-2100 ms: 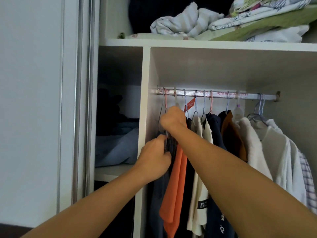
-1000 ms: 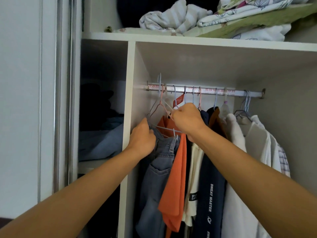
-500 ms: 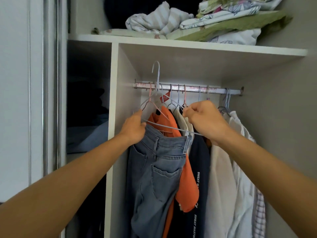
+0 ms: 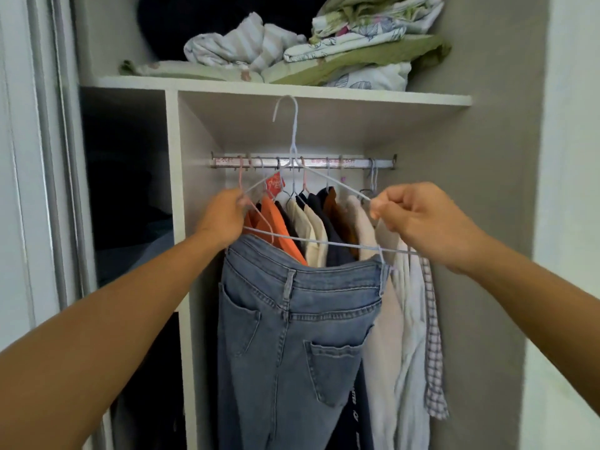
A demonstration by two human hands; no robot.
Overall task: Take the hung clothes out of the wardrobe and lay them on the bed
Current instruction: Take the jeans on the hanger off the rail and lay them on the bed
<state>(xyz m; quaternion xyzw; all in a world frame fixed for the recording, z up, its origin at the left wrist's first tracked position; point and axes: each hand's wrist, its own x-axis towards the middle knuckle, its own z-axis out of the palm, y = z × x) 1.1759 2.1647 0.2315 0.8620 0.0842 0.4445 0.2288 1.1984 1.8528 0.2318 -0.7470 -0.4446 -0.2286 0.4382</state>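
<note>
blue denim jeans (image 4: 292,336) hang from a pale wire hanger (image 4: 293,138) held out in front of the wardrobe, its hook clear of the rail (image 4: 302,163) and above it. left hand (image 4: 224,219) grips the hanger's left end; right hand (image 4: 422,219) pinches the right end between thumb and fingers. behind, on the rail, hang an orange top (image 4: 276,222), cream shirts (image 4: 311,232), dark garments and a checked shirt (image 4: 433,352) at far right. folded bedding (image 4: 341,50) sits on the top shelf (image 4: 292,89).

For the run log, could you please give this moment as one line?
left hand, right hand: grip pale wire hanger | blue denim jeans: off metal rail
</note>
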